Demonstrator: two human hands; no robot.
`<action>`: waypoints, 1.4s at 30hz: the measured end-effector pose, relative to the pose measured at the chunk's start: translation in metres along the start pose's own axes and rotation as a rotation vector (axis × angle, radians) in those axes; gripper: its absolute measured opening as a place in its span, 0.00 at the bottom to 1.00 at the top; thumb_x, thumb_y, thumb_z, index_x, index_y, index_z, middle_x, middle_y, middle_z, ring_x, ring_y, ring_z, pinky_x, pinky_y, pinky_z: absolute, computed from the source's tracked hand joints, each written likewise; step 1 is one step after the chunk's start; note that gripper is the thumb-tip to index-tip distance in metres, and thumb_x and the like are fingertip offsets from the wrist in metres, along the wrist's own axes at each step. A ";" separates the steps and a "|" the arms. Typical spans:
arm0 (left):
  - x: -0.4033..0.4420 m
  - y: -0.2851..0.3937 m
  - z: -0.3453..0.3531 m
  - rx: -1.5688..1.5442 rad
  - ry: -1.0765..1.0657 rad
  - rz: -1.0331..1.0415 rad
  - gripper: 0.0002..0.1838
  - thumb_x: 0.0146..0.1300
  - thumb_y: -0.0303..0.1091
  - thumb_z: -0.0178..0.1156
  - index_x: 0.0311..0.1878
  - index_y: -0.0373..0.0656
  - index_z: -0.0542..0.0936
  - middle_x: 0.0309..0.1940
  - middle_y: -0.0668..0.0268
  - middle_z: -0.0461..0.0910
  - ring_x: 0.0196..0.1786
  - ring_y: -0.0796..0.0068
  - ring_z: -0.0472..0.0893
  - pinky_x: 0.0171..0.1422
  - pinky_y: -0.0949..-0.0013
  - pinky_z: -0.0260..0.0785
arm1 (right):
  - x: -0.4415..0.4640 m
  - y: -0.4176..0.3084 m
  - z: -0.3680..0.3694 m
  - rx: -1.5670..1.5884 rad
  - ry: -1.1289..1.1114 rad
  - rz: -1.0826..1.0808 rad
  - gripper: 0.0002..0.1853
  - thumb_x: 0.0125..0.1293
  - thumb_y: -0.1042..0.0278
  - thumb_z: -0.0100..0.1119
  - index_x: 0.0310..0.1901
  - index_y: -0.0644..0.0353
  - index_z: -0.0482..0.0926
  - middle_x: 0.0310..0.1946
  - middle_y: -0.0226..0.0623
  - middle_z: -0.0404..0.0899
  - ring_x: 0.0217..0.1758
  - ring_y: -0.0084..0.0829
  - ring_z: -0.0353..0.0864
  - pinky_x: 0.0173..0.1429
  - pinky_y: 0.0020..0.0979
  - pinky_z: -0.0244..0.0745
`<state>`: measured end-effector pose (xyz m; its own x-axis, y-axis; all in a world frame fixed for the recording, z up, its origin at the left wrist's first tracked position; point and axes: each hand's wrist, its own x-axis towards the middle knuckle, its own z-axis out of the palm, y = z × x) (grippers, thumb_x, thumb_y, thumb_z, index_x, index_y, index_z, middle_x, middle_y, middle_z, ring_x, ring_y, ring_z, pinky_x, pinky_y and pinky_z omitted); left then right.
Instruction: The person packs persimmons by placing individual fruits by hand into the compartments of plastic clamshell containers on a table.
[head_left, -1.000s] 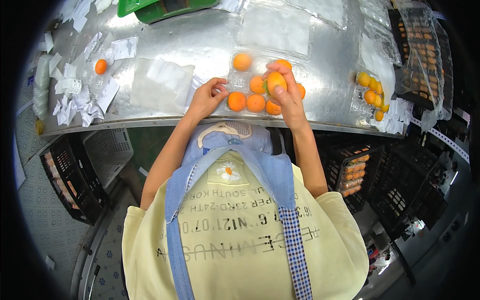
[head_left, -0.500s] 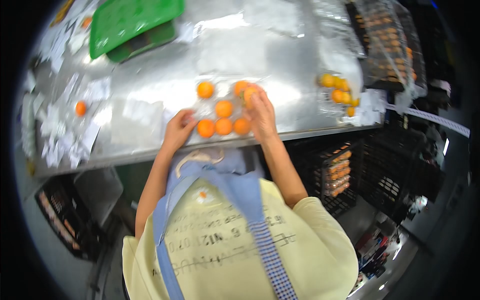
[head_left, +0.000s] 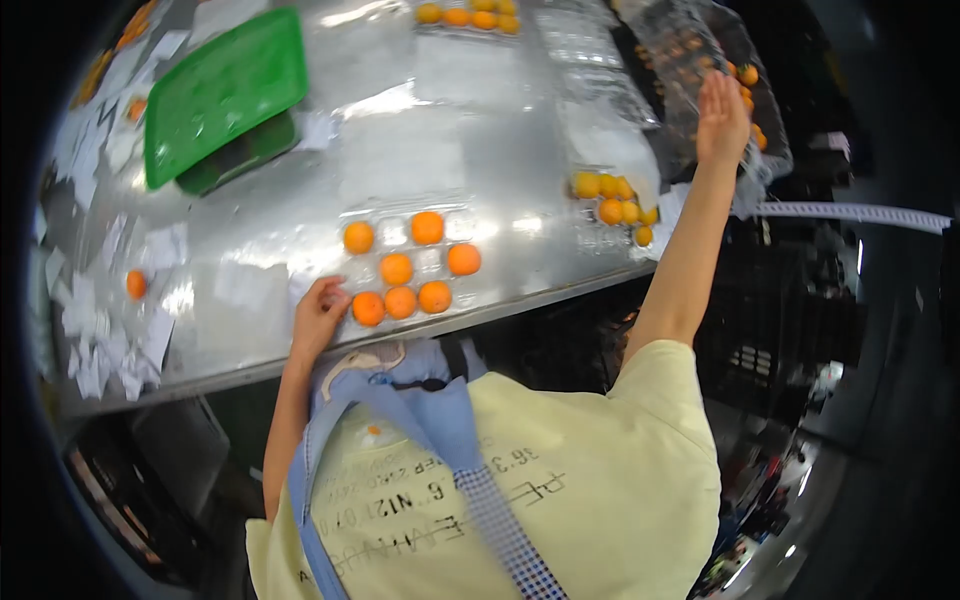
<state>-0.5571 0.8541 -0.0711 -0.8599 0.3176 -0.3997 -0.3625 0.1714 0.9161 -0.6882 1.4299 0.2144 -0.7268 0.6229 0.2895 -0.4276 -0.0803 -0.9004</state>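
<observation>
Several round orange fruits (head_left: 397, 268) sit in the cups of a clear plastic tray (head_left: 430, 257) near the table's front edge; some cups hold none. At the tray's left edge is my left hand (head_left: 320, 312), its fingers loosely bent and slightly apart, the fingertips at or very near the rim. My right hand (head_left: 722, 115) is stretched far to the right, fingers extended and nothing visible in them. It is over a dark crate lined with clear plastic film (head_left: 772, 140), close to the orange fruits (head_left: 747, 76) inside. Whether it touches them I cannot tell.
A green tray (head_left: 228, 95) lies at the back left, with paper scraps (head_left: 110, 345) and a single orange fruit (head_left: 136, 284) near the left edge. Yellow-orange fruits (head_left: 612, 200) stand in a clear tray on the right. More filled cups (head_left: 470, 17) are at the back.
My right hand has let go of an orange fruit, now in the tray's right side, and moved right to the crate. My left hand stays by the tray. The view has shifted.
</observation>
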 end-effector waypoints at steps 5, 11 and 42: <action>0.001 -0.004 0.000 0.048 0.043 0.025 0.19 0.59 0.28 0.66 0.54 0.44 0.78 0.33 0.70 0.78 0.30 0.85 0.74 0.36 0.78 0.70 | -0.160 0.127 0.069 -0.524 -0.531 0.318 0.15 0.64 0.68 0.63 0.52 0.59 0.80 0.42 0.34 0.83 0.36 0.21 0.79 0.41 0.22 0.73; -0.002 0.007 0.000 0.098 0.025 -0.030 0.19 0.60 0.26 0.64 0.55 0.42 0.76 0.33 0.72 0.77 0.30 0.87 0.74 0.36 0.81 0.68 | -0.311 0.176 0.165 -0.831 -1.041 0.011 0.23 0.52 0.64 0.72 0.51 0.58 0.80 0.46 0.36 0.79 0.47 0.33 0.78 0.51 0.33 0.73; 0.003 -0.004 0.001 0.118 0.061 0.009 0.20 0.57 0.31 0.68 0.53 0.41 0.79 0.35 0.67 0.79 0.30 0.82 0.76 0.36 0.76 0.71 | -0.243 0.150 0.078 0.098 -0.200 0.613 0.20 0.66 0.69 0.59 0.59 0.61 0.70 0.42 0.30 0.77 0.45 0.25 0.77 0.47 0.27 0.74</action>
<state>-0.5576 0.8555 -0.0758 -0.8845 0.2629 -0.3854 -0.3127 0.2788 0.9080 -0.6183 1.2059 0.0342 -0.9364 0.2857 -0.2040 0.0562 -0.4517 -0.8904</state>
